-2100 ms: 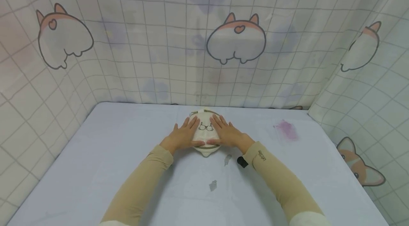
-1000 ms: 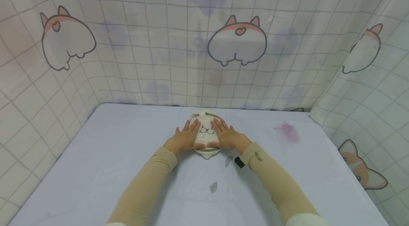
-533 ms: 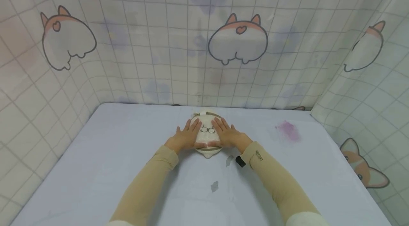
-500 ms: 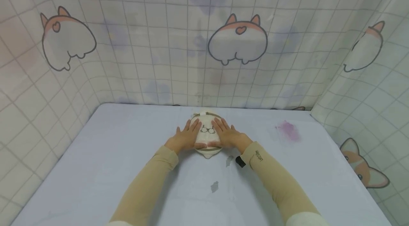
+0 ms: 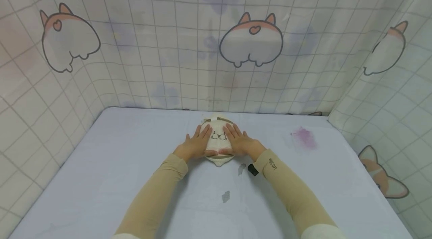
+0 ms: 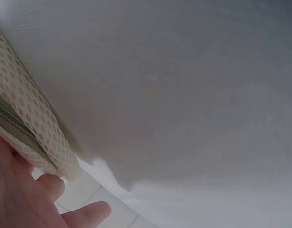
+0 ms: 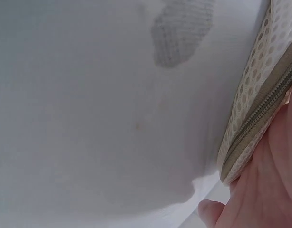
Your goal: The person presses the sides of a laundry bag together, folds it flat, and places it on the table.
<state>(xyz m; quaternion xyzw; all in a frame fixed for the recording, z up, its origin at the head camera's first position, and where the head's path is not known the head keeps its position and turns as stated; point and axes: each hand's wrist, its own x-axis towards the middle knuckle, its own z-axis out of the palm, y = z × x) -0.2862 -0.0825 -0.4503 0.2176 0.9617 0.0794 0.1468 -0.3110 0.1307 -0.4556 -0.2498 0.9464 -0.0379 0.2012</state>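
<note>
A cream mesh laundry bag (image 5: 216, 145) with a glasses drawing lies on the far middle of the table. My left hand (image 5: 195, 145) rests on its left side, fingers straight and pointing away from me. Mirroring it, my right hand (image 5: 240, 144) lies over the right side, and the two thumbs nearly meet at the near edge. In the left wrist view, the bag's honeycomb mesh side (image 6: 36, 114) stands above the cloth beside the hand. A closed stretch of brownish zipper (image 7: 269, 102) runs along the edge in the right wrist view. The hands hide parts of the bag's sides.
A white cloth covers the table (image 5: 118, 164), with a pink stain (image 5: 304, 137) at the right and grey patches (image 5: 226, 196) in front of the bag. A patterned curtain (image 5: 162, 62) rises at the back and both sides. A small black object (image 5: 253, 169) sits at the right wrist.
The head view has shifted slightly. Both hands stay on the bag in nearly the same place, and the bag keeps its position.
</note>
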